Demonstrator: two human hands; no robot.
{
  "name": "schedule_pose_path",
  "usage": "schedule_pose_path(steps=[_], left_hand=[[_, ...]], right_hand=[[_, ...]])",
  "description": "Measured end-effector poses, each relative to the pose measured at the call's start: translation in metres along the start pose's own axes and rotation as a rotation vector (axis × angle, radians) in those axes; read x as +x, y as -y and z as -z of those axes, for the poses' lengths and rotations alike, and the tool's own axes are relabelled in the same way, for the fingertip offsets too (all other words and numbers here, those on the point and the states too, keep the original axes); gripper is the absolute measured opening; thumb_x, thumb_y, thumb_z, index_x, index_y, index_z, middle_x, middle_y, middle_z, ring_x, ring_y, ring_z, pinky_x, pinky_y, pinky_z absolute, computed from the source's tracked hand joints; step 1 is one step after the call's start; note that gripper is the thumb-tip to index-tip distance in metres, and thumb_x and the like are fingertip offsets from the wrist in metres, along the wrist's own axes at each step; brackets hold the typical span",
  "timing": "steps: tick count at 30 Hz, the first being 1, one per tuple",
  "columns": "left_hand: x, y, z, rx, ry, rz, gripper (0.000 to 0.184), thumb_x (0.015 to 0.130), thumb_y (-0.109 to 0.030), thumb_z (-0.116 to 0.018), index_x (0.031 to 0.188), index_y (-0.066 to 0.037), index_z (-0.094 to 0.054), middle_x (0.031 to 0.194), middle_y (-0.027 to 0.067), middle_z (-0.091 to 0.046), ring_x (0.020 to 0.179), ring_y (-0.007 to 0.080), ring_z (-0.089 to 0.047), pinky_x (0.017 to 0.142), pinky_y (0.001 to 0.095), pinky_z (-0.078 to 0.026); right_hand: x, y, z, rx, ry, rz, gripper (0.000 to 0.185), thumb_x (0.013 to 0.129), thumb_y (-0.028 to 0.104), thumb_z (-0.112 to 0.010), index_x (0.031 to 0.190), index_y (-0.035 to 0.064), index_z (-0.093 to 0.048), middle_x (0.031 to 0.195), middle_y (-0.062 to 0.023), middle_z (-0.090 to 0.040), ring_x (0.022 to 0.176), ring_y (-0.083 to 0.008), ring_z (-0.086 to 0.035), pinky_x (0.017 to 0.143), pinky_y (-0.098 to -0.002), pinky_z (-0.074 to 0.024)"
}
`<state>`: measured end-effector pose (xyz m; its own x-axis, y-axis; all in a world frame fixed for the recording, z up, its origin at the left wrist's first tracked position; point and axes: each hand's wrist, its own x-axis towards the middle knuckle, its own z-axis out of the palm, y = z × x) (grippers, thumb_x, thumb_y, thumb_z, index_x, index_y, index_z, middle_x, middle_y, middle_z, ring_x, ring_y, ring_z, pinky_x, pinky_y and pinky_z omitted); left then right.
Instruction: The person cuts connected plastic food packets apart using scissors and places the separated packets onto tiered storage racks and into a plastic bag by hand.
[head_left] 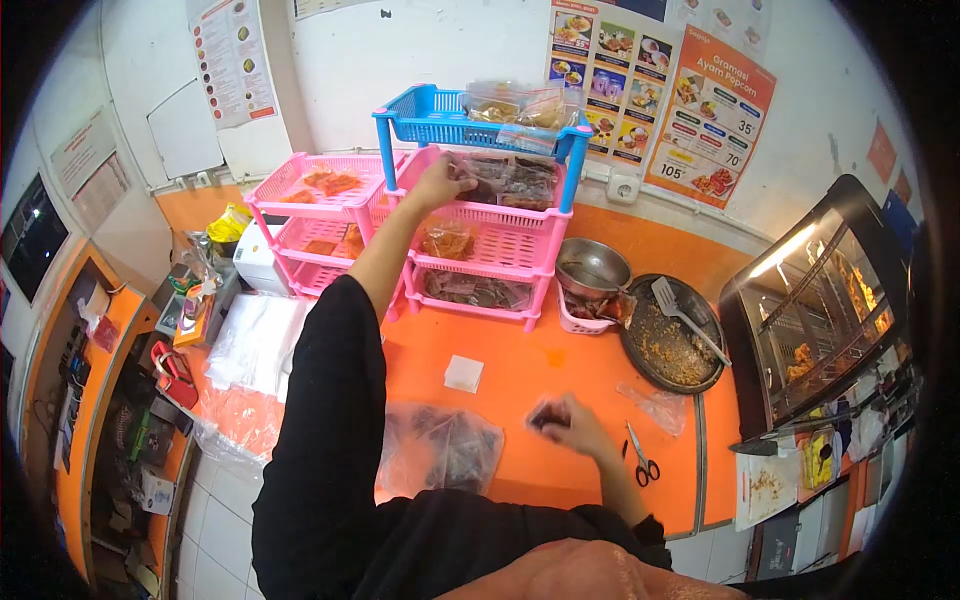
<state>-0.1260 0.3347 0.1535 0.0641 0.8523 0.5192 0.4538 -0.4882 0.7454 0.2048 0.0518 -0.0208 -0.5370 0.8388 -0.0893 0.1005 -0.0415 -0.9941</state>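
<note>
Dark packet [546, 416] sits at 5 o'clock in my view, pinched in the right hand's [578, 430] fingers over the table. Left hand [446, 186] near 12, at the packets [518, 178] in the pink tier [545, 202]; can't tell if it's gripping one. Orange table [420, 348]: white square [463, 374] at 6, plastic bag [445, 450] between 6 and 7, scissors [648, 470] between 4 and 5. Crumb-strewn pan [632, 345] with spatula [697, 333] at 3, lit display case [800, 320] beyond. Clear bags [250, 340] at 9, tiled floor [212, 515] at 8, orange wall poster [710, 118] at 2.
</note>
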Motion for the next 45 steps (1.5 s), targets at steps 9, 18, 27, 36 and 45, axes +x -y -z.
schedule_pose_path(steps=[9, 18, 27, 36, 45], left_hand=[[-0.032, -0.006, 0.006, 0.047, -0.245, -0.313, 0.029, 0.077, -0.011, -0.068, 0.101, -0.001, -0.054, 0.099, 0.0137, -0.06, 0.097, 0.027, -0.058, 0.082, 0.0356, -0.045], [-0.059, -0.004, 0.032, 0.185, -0.265, -0.27, 0.023, 0.082, -0.012, -0.059, 0.103, -0.002, -0.057, 0.101, 0.0136, -0.062, 0.097, 0.0291, -0.059, 0.082, 0.0386, -0.046], [-0.039, -0.006, 0.024, 0.664, -0.129, -0.06, 0.037, 0.081, -0.019, -0.057, 0.11, 0.003, -0.052, 0.101, 0.0219, -0.063, 0.094, 0.0358, -0.061, 0.08, 0.0459, -0.047], [-0.018, -0.002, 0.021, 0.578, 0.107, 0.021, 0.041, 0.086, -0.03, -0.049, 0.113, 0.0, -0.055, 0.098, 0.0219, -0.064, 0.093, 0.0377, -0.061, 0.083, 0.0452, -0.046], [-0.061, -0.032, 0.028, 0.63, 0.117, -0.083, 0.051, 0.089, -0.04, -0.049, 0.123, -0.003, -0.05, 0.116, 0.0218, -0.057, 0.107, 0.0369, -0.055, 0.09, 0.044, -0.042]], right_hand=[[0.153, 0.195, 0.01, -0.577, -0.52, 0.795, 0.025, 0.083, 0.007, -0.061, 0.103, 0.0033, -0.047, 0.094, -0.0166, -0.06, 0.087, -0.0299, -0.06, 0.074, -0.0381, -0.046], [0.298, 0.217, 0.029, -1.051, -0.374, 0.958, 0.025, 0.079, 0.013, -0.063, 0.102, 0.007, -0.056, 0.108, -0.019, -0.058, 0.101, -0.0353, -0.054, 0.085, -0.0459, -0.0424], [0.264, 0.211, 0.018, -1.17, -0.687, 0.869, 0.026, 0.074, 0.011, -0.067, 0.099, 0.0109, -0.062, 0.096, -0.0132, -0.056, 0.1, -0.0338, -0.052, 0.089, -0.0442, -0.0431], [0.283, 0.188, 0.038, -1.217, -0.73, 0.6, 0.026, 0.081, 0.025, -0.064, 0.104, 0.0132, -0.063, 0.104, -0.018, -0.062, 0.092, -0.0369, -0.06, 0.078, -0.0452, -0.0481], [0.267, 0.183, 0.024, -1.422, -0.705, 0.688, 0.042, 0.093, 0.036, -0.044, 0.129, 0.0152, -0.047, 0.123, -0.0217, -0.048, 0.113, -0.0408, -0.046, 0.093, -0.0476, -0.039]])
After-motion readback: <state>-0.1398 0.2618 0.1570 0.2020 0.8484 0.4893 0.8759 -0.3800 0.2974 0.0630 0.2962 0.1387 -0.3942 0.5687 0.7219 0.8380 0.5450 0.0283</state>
